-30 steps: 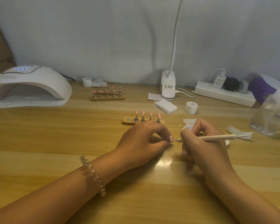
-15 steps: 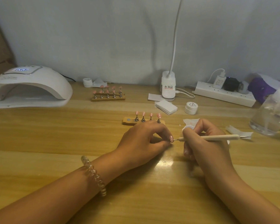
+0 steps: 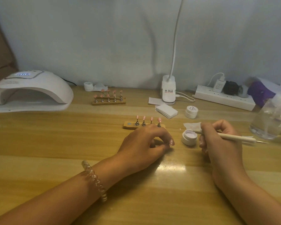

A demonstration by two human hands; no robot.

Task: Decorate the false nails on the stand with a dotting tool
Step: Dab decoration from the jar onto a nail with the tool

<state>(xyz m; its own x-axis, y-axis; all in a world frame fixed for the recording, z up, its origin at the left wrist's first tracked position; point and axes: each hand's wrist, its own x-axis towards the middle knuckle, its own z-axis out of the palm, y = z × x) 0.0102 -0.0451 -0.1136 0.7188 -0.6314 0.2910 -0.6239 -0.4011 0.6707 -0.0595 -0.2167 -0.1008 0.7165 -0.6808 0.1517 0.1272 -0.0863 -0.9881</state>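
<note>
1. my left hand (image 3: 144, 142) rests on the wooden table (image 3: 55, 143), fingers pinched around one pink false nail (image 3: 171, 142) on its small holder; the nail shows white dots.
2. my right hand (image 3: 217, 140) is closed in a pen grip on the cream dotting tool (image 3: 234, 138), its front end over the open white gel pot (image 3: 189, 137) just right of the pinched nail.
3. just beyond my left knuckles sits the wooden stand (image 3: 128, 125), with four pink, white-dotted nails upright on metal pegs and one leftmost socket bare.

Pale grey wall (image 3: 104, 38) behind glossy wooden table (image 3: 39, 143), white gooseneck lamp (image 3: 168, 88).
</note>
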